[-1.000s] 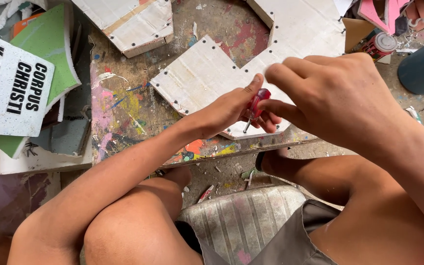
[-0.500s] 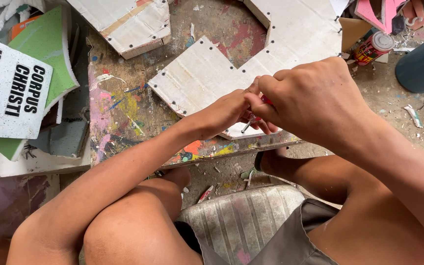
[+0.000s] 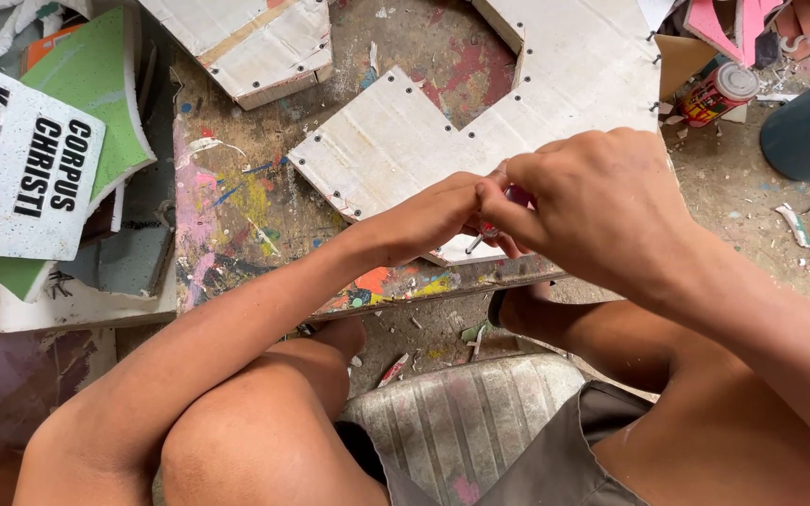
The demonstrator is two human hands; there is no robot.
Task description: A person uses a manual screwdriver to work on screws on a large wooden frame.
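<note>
Compared with a second ago, the right hand (image 3: 602,211) is now covering the small red-handled screwdriver (image 3: 489,228), its grip clamped together with the left hand (image 3: 442,220) over the white cut board (image 3: 405,150) at twelve o'clock on the paint-splattered tabletop (image 3: 236,206).

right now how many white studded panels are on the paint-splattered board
2. A small boxy panel lies at the board's top edge. A large angular panel spreads centre to upper right, partly under the left hand and right hand. More may be hidden.
</note>
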